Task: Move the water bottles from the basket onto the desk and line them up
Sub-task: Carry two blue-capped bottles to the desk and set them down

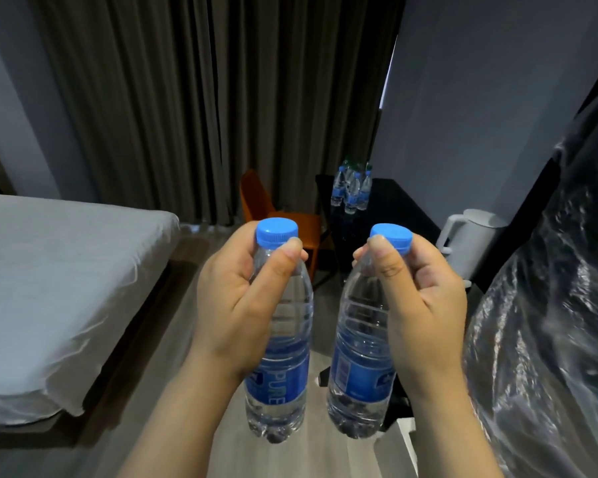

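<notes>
The person holds one water bottle in each hand, upright and side by side in the air above the floor, close to each other but apart. The left hand (235, 298) grips the left bottle (283, 374) high at the neck, thumb laid across the front and the other fingers curled round behind; the right hand (425, 298) holds the right bottle (356, 370) the same way, thumb pressed on the near side of the neck. Both bottles look full and sealed. The basket is not in view. Ahead and to the right stands the dark desk (394, 208), well apart from the hands, with a cluster of bottles (351, 188) standing on its far-left corner; whether they form a neat row cannot be told at this distance. An orange chair (277, 215) sits just left of the desk, a white kettle (470, 243) rests nearer on the right, and a bed (49, 270) fills the left side. The step in hand appears to be the carry: two bottles out of the basket and on the way to the desk. The next move likely calls for closing on the desk, lowering each bottle onto its base beside the standing group, and spacing them so the line reads straight. Setting down two at once risks knocking a neighbour, so a careful, one-by-one release seems wise.
</notes>
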Demonstrator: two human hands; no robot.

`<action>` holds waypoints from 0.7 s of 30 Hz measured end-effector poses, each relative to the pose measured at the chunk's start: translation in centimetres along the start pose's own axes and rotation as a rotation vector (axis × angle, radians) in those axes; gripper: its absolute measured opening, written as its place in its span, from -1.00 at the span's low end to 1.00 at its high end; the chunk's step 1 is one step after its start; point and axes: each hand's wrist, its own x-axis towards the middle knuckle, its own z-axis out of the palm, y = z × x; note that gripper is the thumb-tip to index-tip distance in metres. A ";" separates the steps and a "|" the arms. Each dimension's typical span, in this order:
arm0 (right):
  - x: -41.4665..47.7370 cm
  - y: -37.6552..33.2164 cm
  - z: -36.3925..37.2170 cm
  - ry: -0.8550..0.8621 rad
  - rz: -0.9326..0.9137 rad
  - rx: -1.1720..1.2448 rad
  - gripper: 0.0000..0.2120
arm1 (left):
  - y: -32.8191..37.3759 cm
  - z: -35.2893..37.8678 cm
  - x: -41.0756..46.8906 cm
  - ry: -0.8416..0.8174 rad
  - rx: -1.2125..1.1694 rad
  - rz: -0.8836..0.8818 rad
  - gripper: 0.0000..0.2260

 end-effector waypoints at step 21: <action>24.0 17.2 11.9 0.059 0.018 -0.051 -0.76 | -19.1 3.4 27.1 -0.036 -0.091 0.008 -0.78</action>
